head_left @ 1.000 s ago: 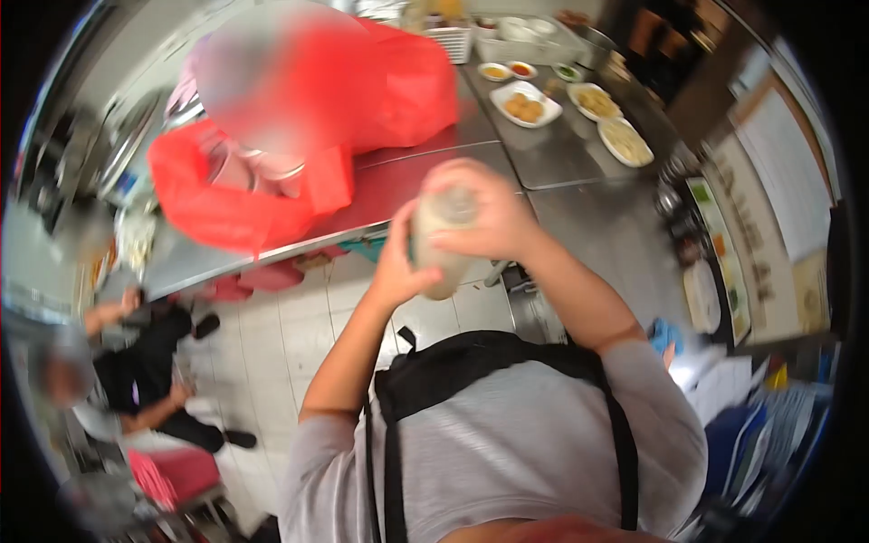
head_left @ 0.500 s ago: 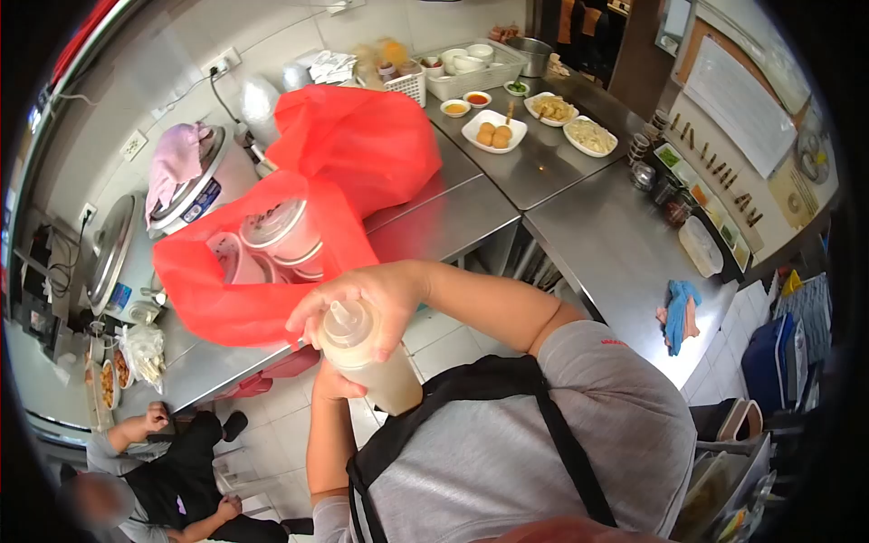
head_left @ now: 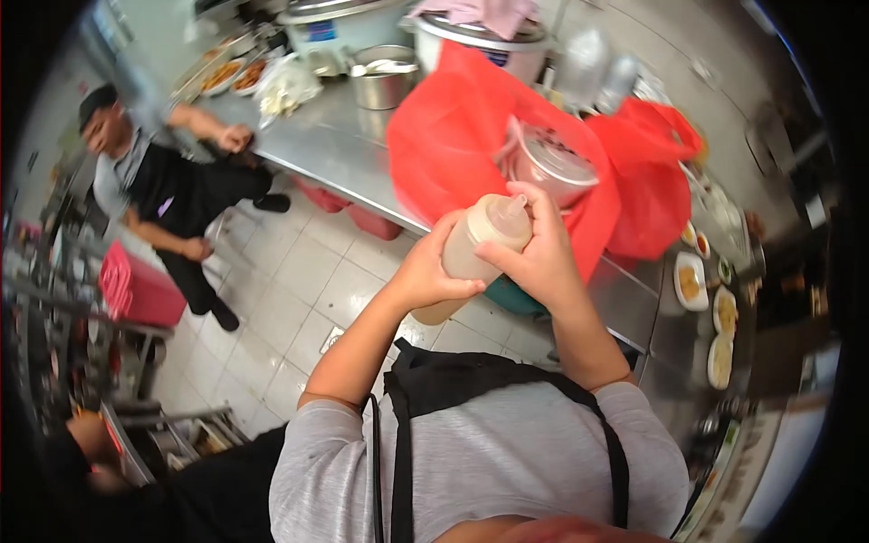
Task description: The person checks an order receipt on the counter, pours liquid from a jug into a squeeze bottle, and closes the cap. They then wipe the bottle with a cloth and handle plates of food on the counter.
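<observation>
A translucent squeeze bottle with a pointed nozzle and pale contents is tilted in front of my chest. My left hand is wrapped round its body from the left. My right hand grips it near the cap, with fingers behind the nozzle and the thumb across the front. Just beyond my hands stands an open red bag on the counter. Inside the bag shows a lidded, see-through tub; the rest of the contents is hidden. A second red bag stands close beside it.
The steel counter holds a metal pot, large cookers, a clear plastic bag and food dishes at the right. A co-worker sits at the left, near a pink bin.
The view has swung left, so the red bags and counter now appear farther right. My hands still hold the bottle; my right hand has shifted from over its top to the cap's side.
</observation>
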Action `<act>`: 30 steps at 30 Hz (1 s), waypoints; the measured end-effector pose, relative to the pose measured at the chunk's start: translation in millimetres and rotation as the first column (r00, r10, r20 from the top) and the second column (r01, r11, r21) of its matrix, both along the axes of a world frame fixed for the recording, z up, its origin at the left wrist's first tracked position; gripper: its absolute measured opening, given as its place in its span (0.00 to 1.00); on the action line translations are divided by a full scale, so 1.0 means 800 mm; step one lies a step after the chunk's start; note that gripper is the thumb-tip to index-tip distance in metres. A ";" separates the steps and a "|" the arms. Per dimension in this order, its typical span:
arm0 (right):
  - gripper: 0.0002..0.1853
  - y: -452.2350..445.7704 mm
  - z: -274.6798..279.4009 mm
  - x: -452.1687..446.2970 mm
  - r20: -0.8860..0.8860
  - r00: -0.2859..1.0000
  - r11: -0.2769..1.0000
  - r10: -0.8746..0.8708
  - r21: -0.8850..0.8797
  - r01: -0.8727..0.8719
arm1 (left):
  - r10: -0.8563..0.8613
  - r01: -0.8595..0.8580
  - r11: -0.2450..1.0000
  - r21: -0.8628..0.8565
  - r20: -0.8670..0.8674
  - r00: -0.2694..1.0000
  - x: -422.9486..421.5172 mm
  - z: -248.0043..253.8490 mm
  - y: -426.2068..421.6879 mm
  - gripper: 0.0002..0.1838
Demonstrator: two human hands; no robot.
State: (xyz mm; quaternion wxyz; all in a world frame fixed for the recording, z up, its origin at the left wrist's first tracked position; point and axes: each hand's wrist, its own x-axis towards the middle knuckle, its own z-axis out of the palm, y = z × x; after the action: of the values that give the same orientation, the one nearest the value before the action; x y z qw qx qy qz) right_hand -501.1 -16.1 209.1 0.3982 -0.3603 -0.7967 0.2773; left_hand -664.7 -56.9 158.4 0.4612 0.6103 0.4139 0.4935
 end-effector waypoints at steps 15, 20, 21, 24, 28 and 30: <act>0.51 0.026 -0.029 -0.247 -0.348 0.641 0.646 0.684 -0.119 -0.754 | 0.279 -0.269 0.960 -0.082 0.155 0.948 -0.226 -0.026 -0.099 0.51; 0.52 0.043 -0.058 -0.347 -0.343 0.683 0.664 0.645 -0.190 -0.723 | 0.353 -0.345 0.935 -0.078 0.154 0.923 -0.318 -0.041 -0.114 0.51; 0.48 0.049 -0.062 -0.363 -0.254 0.811 0.771 0.527 -0.259 -0.582 | 0.354 -0.345 0.935 -0.081 0.146 0.924 -0.335 -0.040 -0.117 0.51; 0.43 0.047 -0.077 -0.404 -0.521 0.685 0.623 0.509 -0.326 -0.711 | 0.366 -0.360 0.930 -0.081 0.100 0.925 -0.381 -0.035 -0.115 0.51; 0.41 0.033 -0.062 -0.445 -0.338 0.684 0.649 0.647 -0.227 -0.726 | 0.329 -0.313 0.939 -0.144 0.108 0.938 -0.411 -0.042 -0.087 0.51; 0.41 0.046 -0.045 -0.454 -0.380 0.659 0.604 0.649 -0.269 -0.750 | 0.277 -0.253 0.956 -0.149 0.167 0.946 -0.424 -0.040 -0.064 0.51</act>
State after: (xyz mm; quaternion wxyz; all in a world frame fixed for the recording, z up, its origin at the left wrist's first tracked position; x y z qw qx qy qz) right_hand -864.5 20.3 172.8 0.2674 -0.0538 -0.7428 0.6114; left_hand -1004.0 -108.3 126.2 0.4648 0.4699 0.4775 0.5789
